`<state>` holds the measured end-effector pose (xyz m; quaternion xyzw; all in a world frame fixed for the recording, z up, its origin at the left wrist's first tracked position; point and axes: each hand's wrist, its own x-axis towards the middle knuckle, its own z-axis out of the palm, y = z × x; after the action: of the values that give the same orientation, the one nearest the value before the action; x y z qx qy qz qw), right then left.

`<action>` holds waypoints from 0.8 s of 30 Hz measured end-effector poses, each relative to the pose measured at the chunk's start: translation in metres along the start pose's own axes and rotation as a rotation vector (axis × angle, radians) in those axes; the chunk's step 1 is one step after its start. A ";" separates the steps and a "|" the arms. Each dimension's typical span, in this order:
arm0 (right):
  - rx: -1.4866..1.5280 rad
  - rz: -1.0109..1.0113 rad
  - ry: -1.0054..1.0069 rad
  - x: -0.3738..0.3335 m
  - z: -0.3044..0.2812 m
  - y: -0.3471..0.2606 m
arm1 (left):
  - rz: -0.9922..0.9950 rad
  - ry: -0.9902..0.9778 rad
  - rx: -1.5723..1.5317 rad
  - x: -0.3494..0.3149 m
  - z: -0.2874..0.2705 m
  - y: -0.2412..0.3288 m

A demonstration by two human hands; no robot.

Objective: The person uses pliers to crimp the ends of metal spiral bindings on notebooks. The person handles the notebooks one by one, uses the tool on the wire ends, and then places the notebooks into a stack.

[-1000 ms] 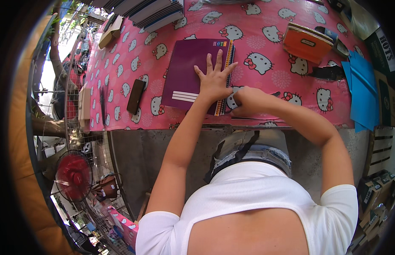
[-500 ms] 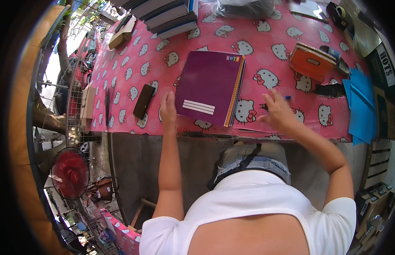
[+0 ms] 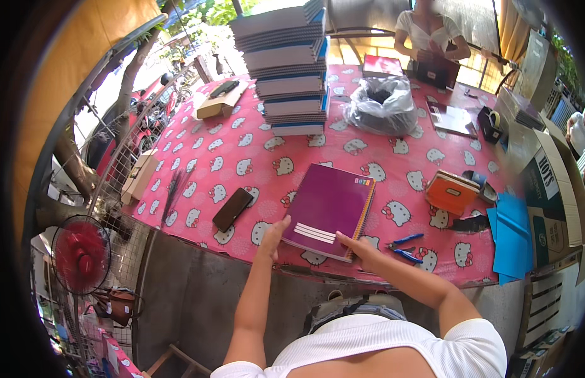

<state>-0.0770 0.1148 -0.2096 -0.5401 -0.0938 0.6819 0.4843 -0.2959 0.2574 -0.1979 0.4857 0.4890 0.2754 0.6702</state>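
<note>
A purple spiral notebook point(image 3: 327, 205) with white label lines lies at a slant near the table's front edge, its coil along the right side. Its lower left edge is gripped by my left hand point(image 3: 271, 240), thumb up against the cover. On the lower right corner my right hand point(image 3: 361, 250) has its thumb over the cover and its other fingers around the spiral edge, partly hidden. A pair of blue-handled pliers point(image 3: 407, 248) rests on the table just right of that hand, handles apart.
A tall stack of spiral notebooks point(image 3: 292, 82) stands at the back. A dark phone point(image 3: 232, 209), an orange box point(image 3: 453, 190), blue sheets point(image 3: 511, 236) and a clear plastic bag point(image 3: 382, 107) are on the pink table point(image 3: 242, 148). Across it, a person point(image 3: 431, 38) holds a dark item.
My right hand has left the pliers and moved left onto the notebook's corner. My left hand now grips the notebook's left edge. The view has tilted up, showing the person opposite.
</note>
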 end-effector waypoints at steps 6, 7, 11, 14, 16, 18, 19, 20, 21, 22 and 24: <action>0.199 0.006 -0.024 -0.040 0.015 -0.030 | 0.233 -0.335 0.247 -0.039 -0.034 -0.032; 0.195 0.012 -0.033 -0.057 0.023 -0.038 | 0.231 -0.323 0.247 -0.037 -0.043 -0.055; 0.281 0.217 -0.114 -0.115 0.030 -0.068 | 0.998 0.046 0.916 -0.004 -0.027 -0.064; 0.245 0.313 -0.265 -0.126 0.004 -0.071 | 1.264 -0.033 -0.026 0.005 0.018 -0.030; 0.123 0.333 -0.617 -0.124 -0.025 -0.086 | 1.258 -0.114 0.008 0.014 0.018 -0.020; -0.165 0.132 -0.590 -0.099 -0.088 -0.101 | 1.301 -0.196 0.105 0.020 0.029 0.000; -0.307 0.036 -0.573 -0.094 -0.093 -0.106 | 1.362 -0.187 0.168 0.020 0.037 0.014; -0.449 -0.056 -0.548 -0.089 -0.097 -0.109 | 1.214 -0.134 0.216 0.017 0.044 0.026; -0.762 -0.516 -0.194 -0.086 -0.077 -0.111 | 1.063 -0.064 0.273 0.015 0.044 0.034; -1.039 -0.971 0.215 -0.085 -0.061 -0.113 | 1.017 -0.090 0.285 0.026 0.038 0.037; -0.906 -1.102 0.164 -0.037 -0.059 -0.111 | 0.958 -0.163 0.209 0.043 0.039 0.038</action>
<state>0.0314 0.1203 -0.1370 -0.6116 -0.5899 0.1897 0.4920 -0.2398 0.2932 -0.1774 0.7402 0.1817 0.4632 0.4522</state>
